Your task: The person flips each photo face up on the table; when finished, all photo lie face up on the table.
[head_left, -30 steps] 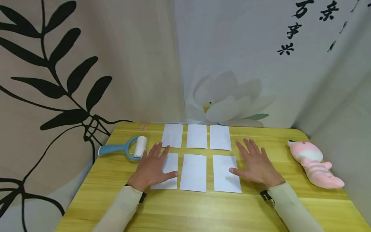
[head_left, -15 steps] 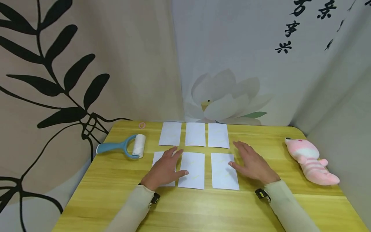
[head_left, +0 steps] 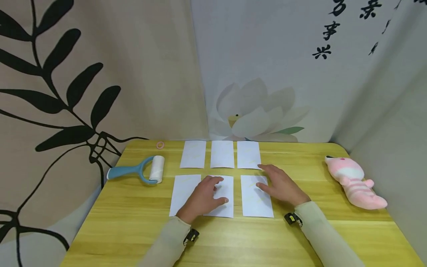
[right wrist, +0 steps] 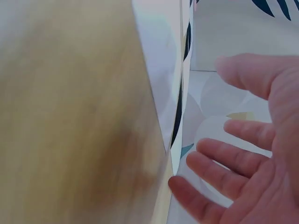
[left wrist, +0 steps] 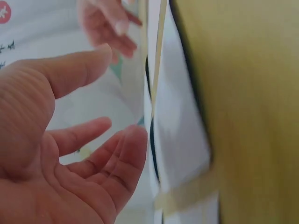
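Observation:
Several white paper cards lie in two rows on the wooden table (head_left: 247, 241). My left hand (head_left: 202, 198) hovers over the front middle card (head_left: 227, 193), thumb and fingers apart and loosely bent. Beside it is the front left card (head_left: 182, 191). My right hand (head_left: 283, 187) hangs over the right edge of the front right card (head_left: 255, 204), and its fingertips overlap the corner of the back right card (head_left: 248, 152) in the head view. The left wrist view shows nothing between the left hand's fingers (left wrist: 128, 158). Spread, bare fingers (right wrist: 229, 163) also show in the right wrist view.
A lint roller (head_left: 125, 171) with a blue handle and white roll lies at the left. Behind it is a small pink ring (head_left: 160, 145). A pink plush toy (head_left: 357, 183) lies at the right. A printed curtain (head_left: 160, 74) hangs behind the table's back edge.
My left hand has moved right, from the front left card to the front middle one, its fingers bending more. My right hand has shifted slightly left. The cards keep their places on the table.

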`<state>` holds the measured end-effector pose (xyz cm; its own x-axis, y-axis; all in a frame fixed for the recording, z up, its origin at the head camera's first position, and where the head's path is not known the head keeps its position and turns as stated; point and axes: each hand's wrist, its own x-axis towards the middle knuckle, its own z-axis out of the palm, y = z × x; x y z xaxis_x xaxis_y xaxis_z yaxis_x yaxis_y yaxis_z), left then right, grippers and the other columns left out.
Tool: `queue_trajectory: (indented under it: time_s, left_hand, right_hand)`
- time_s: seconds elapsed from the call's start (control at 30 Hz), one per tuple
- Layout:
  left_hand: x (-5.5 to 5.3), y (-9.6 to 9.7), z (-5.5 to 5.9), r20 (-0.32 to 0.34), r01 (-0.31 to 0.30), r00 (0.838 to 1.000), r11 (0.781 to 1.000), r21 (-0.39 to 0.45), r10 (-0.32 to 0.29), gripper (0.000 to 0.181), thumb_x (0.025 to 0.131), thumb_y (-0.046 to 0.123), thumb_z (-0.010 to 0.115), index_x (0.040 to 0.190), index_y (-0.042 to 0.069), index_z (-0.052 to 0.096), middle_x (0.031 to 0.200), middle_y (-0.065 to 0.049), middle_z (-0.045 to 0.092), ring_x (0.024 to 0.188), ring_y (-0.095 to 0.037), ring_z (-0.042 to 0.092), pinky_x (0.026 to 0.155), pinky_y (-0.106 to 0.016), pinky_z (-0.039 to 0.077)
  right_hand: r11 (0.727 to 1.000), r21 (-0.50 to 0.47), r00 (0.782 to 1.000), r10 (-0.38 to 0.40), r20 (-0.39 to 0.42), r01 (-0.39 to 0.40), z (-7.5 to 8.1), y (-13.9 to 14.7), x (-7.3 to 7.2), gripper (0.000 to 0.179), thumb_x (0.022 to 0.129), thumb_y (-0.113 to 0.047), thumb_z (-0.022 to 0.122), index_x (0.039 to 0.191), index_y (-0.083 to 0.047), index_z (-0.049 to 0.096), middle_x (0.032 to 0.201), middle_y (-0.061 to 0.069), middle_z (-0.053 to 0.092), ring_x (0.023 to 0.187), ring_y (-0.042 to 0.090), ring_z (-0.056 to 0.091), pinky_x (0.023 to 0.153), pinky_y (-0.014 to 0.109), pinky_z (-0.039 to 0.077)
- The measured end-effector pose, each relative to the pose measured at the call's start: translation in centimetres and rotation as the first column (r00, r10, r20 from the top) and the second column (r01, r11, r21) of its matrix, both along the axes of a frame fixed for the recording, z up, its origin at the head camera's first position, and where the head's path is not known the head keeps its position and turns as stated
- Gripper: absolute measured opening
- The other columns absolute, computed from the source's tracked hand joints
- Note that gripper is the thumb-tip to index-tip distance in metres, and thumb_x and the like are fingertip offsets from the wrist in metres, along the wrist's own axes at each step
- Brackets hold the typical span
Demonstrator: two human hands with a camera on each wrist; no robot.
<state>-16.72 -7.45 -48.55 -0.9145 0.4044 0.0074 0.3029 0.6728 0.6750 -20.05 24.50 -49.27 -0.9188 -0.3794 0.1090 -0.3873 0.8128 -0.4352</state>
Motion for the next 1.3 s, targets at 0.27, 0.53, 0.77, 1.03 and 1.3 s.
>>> queue_trajectory:
  time_s: [0.27,0.53,0.77,1.03,1.3]
  left_hand:
    - [0.2,3.4,-0.3,0.036,0.014,0.999,0.999,0.034,-0.015,0.06,0.085,0.026,0.09,0.136,0.005,0.067,0.112,-0.007,0.068,0.087,-0.013,0.061,0.077,-0.027,0.051]
    - [0.4,5.1,-0.4,0.08,0.112,0.99,0.994,0.022,-0.113,0.074,0.075,0.025,0.098,0.139,0.006,0.066,0.111,-0.006,0.065,0.08,-0.006,0.054,0.077,-0.024,0.049]
    - [0.7,6.7,-0.9,0.073,0.168,0.984,0.984,-0.064,-0.163,0.084,0.067,0.032,0.102,0.14,0.012,0.064,0.104,0.001,0.059,0.08,-0.008,0.051,0.074,-0.022,0.047]
    - [1.0,7.8,-1.2,0.033,0.135,0.991,0.972,-0.191,-0.131,0.081,0.066,0.034,0.103,0.134,0.012,0.065,0.107,0.0,0.061,0.094,-0.013,0.057,0.086,-0.027,0.052]
    - [0.8,8.1,-1.3,0.045,0.077,0.997,0.982,-0.171,-0.07,0.09,0.064,0.031,0.105,0.139,0.008,0.061,0.11,-0.006,0.06,0.089,-0.017,0.055,0.084,-0.03,0.053]
  right_hand:
    - [0.995,-0.099,0.998,-0.005,0.069,0.012,0.1,-0.1,-1.4,0.049,0.096,-0.027,0.08,0.139,-0.007,0.067,0.138,0.012,0.069,0.127,0.035,0.065,0.109,0.057,0.052]
    - [0.99,-0.137,0.992,-0.018,0.125,0.035,-0.4,-0.2,-2.3,0.046,0.095,-0.022,0.081,0.136,-0.008,0.068,0.132,0.011,0.073,0.125,0.034,0.066,0.11,0.058,0.051]
    - [0.992,-0.124,0.99,0.01,0.138,0.007,-1.3,-0.3,-3.0,0.046,0.094,-0.02,0.082,0.135,-0.007,0.068,0.132,0.012,0.072,0.128,0.036,0.064,0.113,0.058,0.047]
    - [0.994,-0.108,0.989,0.011,0.148,0.005,-1.6,-0.7,-2.7,0.044,0.093,-0.018,0.082,0.133,-0.007,0.069,0.126,0.01,0.073,0.122,0.033,0.066,0.11,0.056,0.05]
    - [0.995,-0.1,0.991,0.018,0.13,-0.005,-1.5,-0.8,-2.7,0.037,0.093,-0.015,0.082,0.128,-0.008,0.072,0.117,0.006,0.072,0.109,0.025,0.067,0.101,0.05,0.056]
